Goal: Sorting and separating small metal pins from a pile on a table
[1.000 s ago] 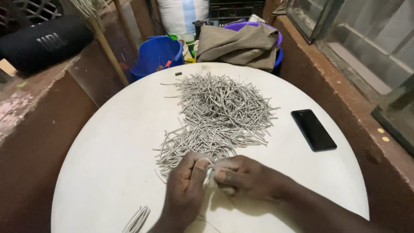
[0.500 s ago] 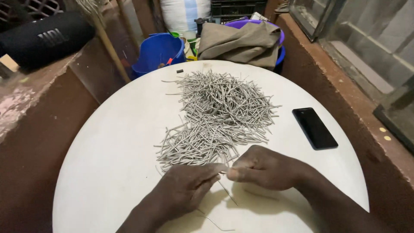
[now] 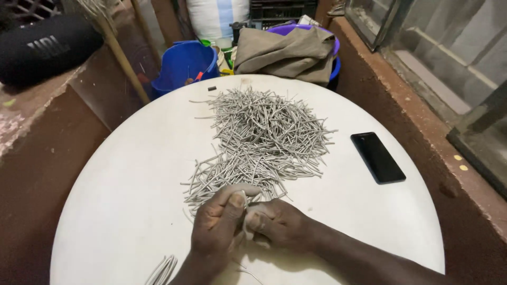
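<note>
On the near edge of the round white table (image 3: 121,174), head view: left hand (image 3: 219,224) and right hand (image 3: 280,224) pressed close together, fingertips meeting just below the pile of grey wire pieces (image 3: 261,137). Left hand curled, thumb and fingers pinched around something small and pale at the meeting point; what exactly it is can't be told, too hidden. Right hand also curled, fingers folded in toward the left thumb, touching the same spot. Both hands rest at the near end of the pile, touching its closest strands. Pile spreads from table centre toward the far edge, short bent grey pieces lying criss-cross. Small bundle of grey wires (image 3: 162,270) at bottom edge, just beside left wrist. Black phone (image 3: 378,157) lies flat to the right, apart from the pile. Behind the table: blue bucket (image 3: 182,66), olive cloth (image 3: 288,50) draped over a purple basin (image 3: 317,32), black speaker (image 3: 45,50) on the left ledge, wooden stick (image 3: 124,60) leaning
</note>
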